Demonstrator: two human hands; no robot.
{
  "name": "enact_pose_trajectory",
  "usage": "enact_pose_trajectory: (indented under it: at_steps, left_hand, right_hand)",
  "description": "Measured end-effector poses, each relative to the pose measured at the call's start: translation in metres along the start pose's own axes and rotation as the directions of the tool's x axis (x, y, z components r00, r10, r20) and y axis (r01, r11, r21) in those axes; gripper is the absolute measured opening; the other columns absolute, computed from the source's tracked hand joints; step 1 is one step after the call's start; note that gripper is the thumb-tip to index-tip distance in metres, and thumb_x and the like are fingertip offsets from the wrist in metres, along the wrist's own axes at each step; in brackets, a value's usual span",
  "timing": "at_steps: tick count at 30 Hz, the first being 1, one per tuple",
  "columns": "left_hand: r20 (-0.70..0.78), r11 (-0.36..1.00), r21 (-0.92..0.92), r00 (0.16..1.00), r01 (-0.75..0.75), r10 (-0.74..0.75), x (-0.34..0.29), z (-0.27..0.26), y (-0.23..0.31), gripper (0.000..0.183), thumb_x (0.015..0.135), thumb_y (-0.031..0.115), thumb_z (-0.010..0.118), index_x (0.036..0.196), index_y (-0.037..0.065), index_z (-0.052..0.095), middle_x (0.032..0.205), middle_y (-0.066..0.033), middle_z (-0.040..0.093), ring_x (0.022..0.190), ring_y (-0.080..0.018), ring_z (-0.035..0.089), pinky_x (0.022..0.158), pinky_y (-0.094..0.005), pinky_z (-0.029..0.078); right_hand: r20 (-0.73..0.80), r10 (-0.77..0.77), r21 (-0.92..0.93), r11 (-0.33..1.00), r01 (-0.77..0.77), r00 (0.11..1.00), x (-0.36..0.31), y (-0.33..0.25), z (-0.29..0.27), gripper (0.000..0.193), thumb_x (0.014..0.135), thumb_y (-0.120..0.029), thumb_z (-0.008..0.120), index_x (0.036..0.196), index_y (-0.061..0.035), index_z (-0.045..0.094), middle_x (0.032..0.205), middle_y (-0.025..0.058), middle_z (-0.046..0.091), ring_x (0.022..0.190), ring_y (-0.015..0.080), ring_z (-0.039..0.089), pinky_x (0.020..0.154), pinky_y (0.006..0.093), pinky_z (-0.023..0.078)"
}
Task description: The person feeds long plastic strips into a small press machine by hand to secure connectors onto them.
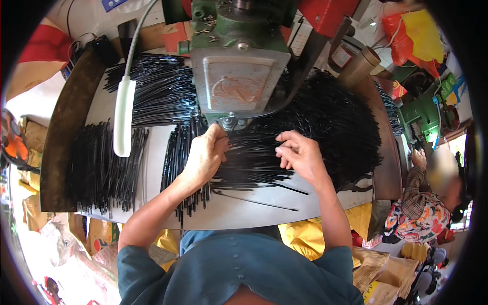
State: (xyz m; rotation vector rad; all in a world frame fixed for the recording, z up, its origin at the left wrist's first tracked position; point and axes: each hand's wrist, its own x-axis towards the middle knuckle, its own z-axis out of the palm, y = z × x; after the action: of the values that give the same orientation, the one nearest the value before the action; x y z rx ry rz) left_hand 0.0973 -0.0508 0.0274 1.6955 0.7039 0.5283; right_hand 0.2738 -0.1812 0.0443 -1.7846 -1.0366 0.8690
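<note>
The left hand (205, 155) is closed around a thin black rod (230, 146) right under the nose of the green machine (239, 76), its fingers pinched on the rod's end just below the bolts there; the right hand (301, 155) has its fingers curled and pinching the same run of rods a little to the right, resting on the loose heap; judging by how things lie, the work looks to be well under way but far from over: a tidy bundle of straight rods (178, 162) lies just left of the left hand, another neat row (101, 170) sits further left and a third stack (152, 89) lies behind the white handle (123, 117), while a large tangled mass of rods (335, 122) is heaped on the right, so plenty appears to be left; a couple of single rods (254, 201) lie apart near the front edge; the desk (157, 137) is a pale metal sheet with dark raised sides, crowded almost to its rim; around it the room is a cluttered workshop, with yellow sacks (305, 236) under the desk, red and yellow bags (414, 35) at the upper right, and another person (424, 203) in a patterned top seated at a second green machine (424, 109) to the right.
</note>
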Motion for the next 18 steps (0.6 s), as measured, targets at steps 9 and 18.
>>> enact_pose_trajectory:
  at_steps: [9,18]
  left_hand:
    - [-0.165,0.944,0.297,0.965,-0.147,0.203,0.013,-0.016,-0.022,0.014,0.073,0.001,0.056,0.085,-0.002,0.051,0.069,-0.0078,0.055,0.062,-0.0119,0.051,0.058,-0.024,0.042]
    - [-0.151,0.795,0.576,0.93,-0.192,0.334,0.011,-0.02,-0.011,0.012,0.072,0.004,0.056,0.083,-0.001,0.058,0.072,-0.0123,0.055,0.063,-0.024,0.054,0.059,-0.0265,0.043]
  right_hand:
    - [0.195,-0.004,0.278,0.959,-0.051,0.981,0.042,-0.004,0.044,0.015,0.08,-0.011,0.053,0.081,0.0029,0.057,0.056,0.0038,0.052,0.041,0.0033,0.042,0.034,0.0171,0.032]
    - [0.151,-0.003,0.321,0.946,-0.047,0.989,0.048,-0.01,0.053,0.012,0.078,-0.01,0.054,0.08,0.0013,0.058,0.054,0.001,0.05,0.041,0.0028,0.038,0.036,0.016,0.027]
